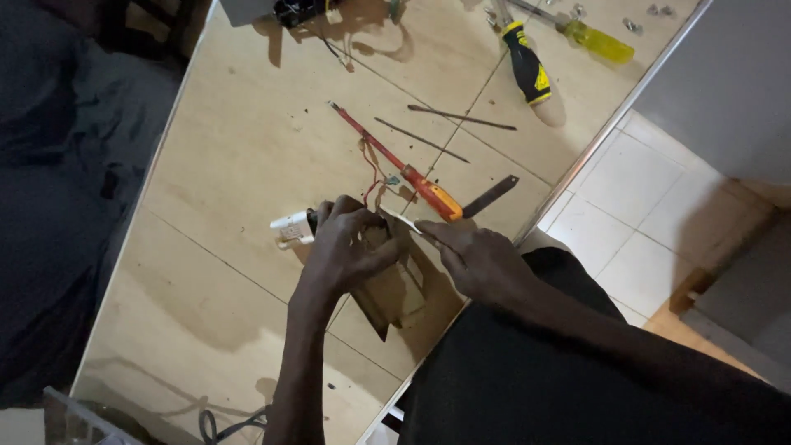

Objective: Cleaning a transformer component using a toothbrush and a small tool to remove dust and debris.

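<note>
My left hand [350, 247] grips a small brown box-like part [395, 288] on the beige tabletop [231, 165], with red wires [372, 177] rising from it. A white and black plug-like piece [292, 226] sticks out to the left of that hand. My right hand [474, 257] pinches a thin pale strip [401, 219] at the box's top edge. Just beyond my fingers lies a screwdriver with a red shaft and orange handle [412, 177].
Two thin dark rods [457, 117] and a dark flat blade [492, 196] lie past the screwdriver. A black-and-yellow handled tool [528, 70] and a yellow-handled screwdriver [601, 43] lie at the far end. White floor tiles [643, 214] are to the right. A black cable [222, 424] is near the front edge.
</note>
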